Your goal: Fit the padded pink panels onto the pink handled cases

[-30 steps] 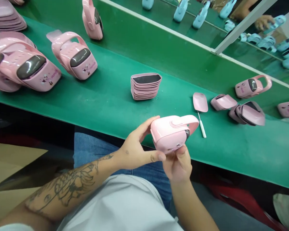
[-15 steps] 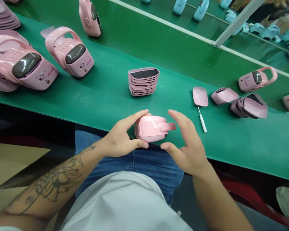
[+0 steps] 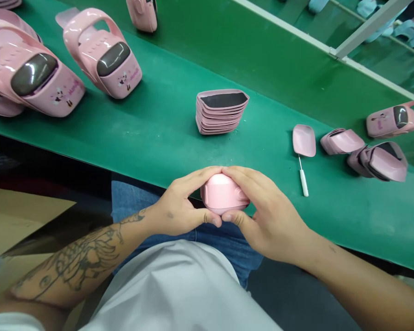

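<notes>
A small pink plastic housing (image 3: pixel 224 193) is held at the table's front edge, just above my lap. My left hand (image 3: pixel 179 202) wraps its left side, with the thumb low on the near face. My right hand (image 3: pixel 269 209) closes around the right side, where a handle was visible earlier; the fingers now cover most of that end. The fingertips of both hands meet at the top of the housing. Beyond it stands a stack of shallow pink pieces (image 3: pixel 221 122) with a dark insert on top.
Several pink housings (image 3: pixel 117 69) with handles and dark windows stand at the left. Right of centre lies a pink dish-shaped piece (image 3: pixel 304 140) beside a white-handled tool (image 3: pixel 303 181) with a thin shaft. Farther right are stacked pink pieces (image 3: pixel 388 163) and another housing (image 3: pixel 382 122).
My right hand has moved in from the right and closed on the housing. The housing has turned slightly, and the whole view has shifted a little.
</notes>
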A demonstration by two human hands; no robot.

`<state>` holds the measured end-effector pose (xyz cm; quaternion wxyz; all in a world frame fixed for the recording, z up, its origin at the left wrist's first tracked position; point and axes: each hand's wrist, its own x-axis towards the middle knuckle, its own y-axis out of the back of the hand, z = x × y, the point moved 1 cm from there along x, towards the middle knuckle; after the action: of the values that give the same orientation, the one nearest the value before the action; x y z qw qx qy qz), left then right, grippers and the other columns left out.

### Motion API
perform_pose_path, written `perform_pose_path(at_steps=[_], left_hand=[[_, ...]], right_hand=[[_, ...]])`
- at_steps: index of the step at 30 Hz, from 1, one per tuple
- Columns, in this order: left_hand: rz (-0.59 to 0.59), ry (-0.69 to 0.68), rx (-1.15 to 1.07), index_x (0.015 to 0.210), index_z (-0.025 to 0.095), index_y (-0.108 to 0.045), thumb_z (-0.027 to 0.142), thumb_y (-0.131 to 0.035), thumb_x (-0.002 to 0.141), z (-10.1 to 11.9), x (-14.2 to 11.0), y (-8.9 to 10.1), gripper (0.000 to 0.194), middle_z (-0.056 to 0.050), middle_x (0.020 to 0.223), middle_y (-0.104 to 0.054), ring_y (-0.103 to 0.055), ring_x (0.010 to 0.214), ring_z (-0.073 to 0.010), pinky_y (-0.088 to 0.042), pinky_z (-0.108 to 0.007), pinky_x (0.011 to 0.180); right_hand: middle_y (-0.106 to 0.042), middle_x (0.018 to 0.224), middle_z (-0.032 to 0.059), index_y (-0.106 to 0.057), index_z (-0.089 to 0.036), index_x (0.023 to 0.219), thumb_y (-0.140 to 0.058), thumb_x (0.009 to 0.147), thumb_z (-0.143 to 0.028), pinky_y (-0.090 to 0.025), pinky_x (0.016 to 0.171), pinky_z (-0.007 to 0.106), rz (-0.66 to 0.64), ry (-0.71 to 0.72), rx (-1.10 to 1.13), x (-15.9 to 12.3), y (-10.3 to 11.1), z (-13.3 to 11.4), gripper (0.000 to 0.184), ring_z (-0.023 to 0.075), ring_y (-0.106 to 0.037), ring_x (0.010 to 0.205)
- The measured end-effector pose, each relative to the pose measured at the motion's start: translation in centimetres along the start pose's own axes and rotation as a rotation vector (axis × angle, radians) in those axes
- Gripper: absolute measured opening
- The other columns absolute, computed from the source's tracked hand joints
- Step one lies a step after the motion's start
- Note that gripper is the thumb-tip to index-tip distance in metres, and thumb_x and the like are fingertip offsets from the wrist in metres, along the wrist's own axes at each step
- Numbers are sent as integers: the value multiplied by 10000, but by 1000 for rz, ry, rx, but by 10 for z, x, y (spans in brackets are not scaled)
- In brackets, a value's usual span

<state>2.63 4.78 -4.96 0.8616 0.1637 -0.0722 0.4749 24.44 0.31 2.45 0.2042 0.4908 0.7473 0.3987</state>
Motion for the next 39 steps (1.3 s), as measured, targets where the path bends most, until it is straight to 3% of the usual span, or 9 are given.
perform_pose_path(at_steps=[10,13,16,19,22,26,29,34,39], left_hand=[[112,218,-417,1463,182,-693,493,-1021,699,-17,3,6,888,-179,1478,-730,-700,1370,-397,-583,-513,1166],[260,255,-630,1474,178,-659,620,-788,918,-11,2,2,722,-196,1489,-716,-714,1344,-390,-639,-522,1058],[343,308,-791,1497,220,-640,622,-523,1044,-1,-6,-16,616,-165,1513,-707,-707,1360,-370,-632,-568,1076],[268,312,-777,1537,202,-597,533,-543,1027,1,-17,-30,611,-175,1573,-659,-642,1450,-386,-571,-611,1166],[246,200,-470,1668,254,-430,436,-673,1000,-4,-26,-19,734,-168,1738,-477,-493,1594,-366,-460,-593,1282],[165,-70,173,1736,293,-318,437,-865,894,7,-19,18,1015,-154,1818,-330,-302,1694,-389,-244,-609,1389],[-21,-191,412,1685,270,-438,513,-939,800,28,-1,33,1046,-161,1733,-484,-399,1642,-424,-219,-627,1390],[-212,-25,453,1502,209,-665,504,-909,798,43,23,30,801,-131,1498,-717,-676,1390,-363,-473,-510,1269],[-201,71,342,1389,167,-753,568,-928,769,38,28,27,759,-134,1374,-778,-743,1250,-319,-599,-389,1095]], right_hand=[[-623,1591,150,-436,-298,1661,-652,1039,-537,-481,1245,627,209,27,31,2,-14,16,700,375,-574,1492],[-494,1704,173,-335,-308,1709,-717,944,-708,-489,1244,633,561,-216,272,-11,-46,16,943,382,-527,1547],[-576,1635,202,-408,-243,1659,-615,957,-796,-596,1146,552,519,-264,736,-14,-91,3,918,360,-642,1446],[-712,1444,195,-557,-196,1501,-691,953,-726,-618,1111,515,660,-329,890,-11,-107,-9,774,343,-724,1309],[-688,1421,179,-582,-212,1476,-824,866,-676,-629,1080,519,763,-398,773,-14,-88,-3,803,349,-715,1285],[-602,1447,151,-561,-284,1542,-920,792,-613,-586,1140,563,591,-311,397,-30,-53,8,895,363,-620,1366],[-588,1453,147,-513,-290,1590,-870,877,-547,-542,1195,574,407,-165,276,-35,-39,9,837,350,-602,1373],[-573,1482,142,-487,-283,1615,-841,918,-525,-518,1217,564,258,-96,315,-31,-34,10,817,346,-577,1404],[-570,1485,134,-503,-288,1611,-855,893,-575,-516,1216,550,226,-156,402,-29,-30,14,850,339,-588,1389]])
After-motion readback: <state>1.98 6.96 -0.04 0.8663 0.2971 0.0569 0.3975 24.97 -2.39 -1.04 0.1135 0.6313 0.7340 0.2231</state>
